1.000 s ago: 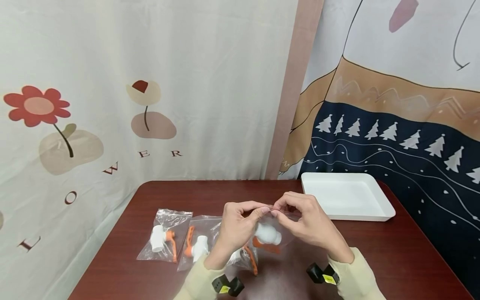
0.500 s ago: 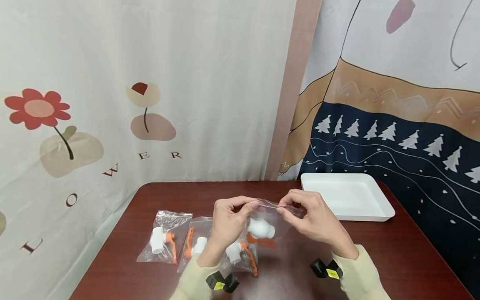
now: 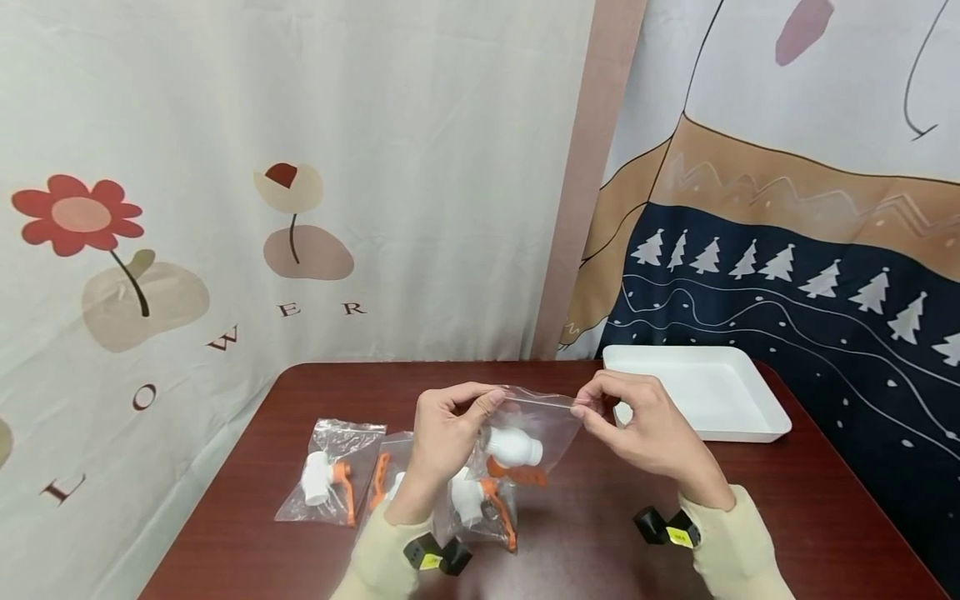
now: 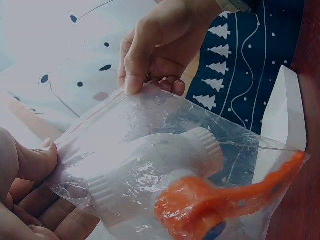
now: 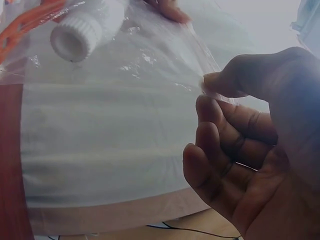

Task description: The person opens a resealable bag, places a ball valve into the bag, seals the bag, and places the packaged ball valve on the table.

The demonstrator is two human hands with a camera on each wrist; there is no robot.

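Note:
A clear zip-lock bag (image 3: 551,433) is held up over the table, its top edge stretched between two hands. My left hand (image 3: 448,429) pinches one top corner between thumb and fingers. At the other corner, my right hand (image 3: 651,425) pinches the edge with thumb and forefinger. Inside the bag lies a white plastic ball valve (image 4: 165,155) with ribbed ends and an orange lever handle (image 4: 240,200). In the right wrist view, the open end of a ribbed collar (image 5: 72,40) shows through the film.
Several more bagged valves with orange handles lie on the dark red table (image 3: 600,550): one bag (image 3: 318,479) at the left, the others partly behind my left hand and forearm. A white tray (image 3: 705,392) stands at the back right. Printed curtains (image 3: 420,208) hang behind.
My hands have moved apart, the left to the left and the right to the right. The bag's top edge, bunched between the fingers before, is now spread out and slightly higher.

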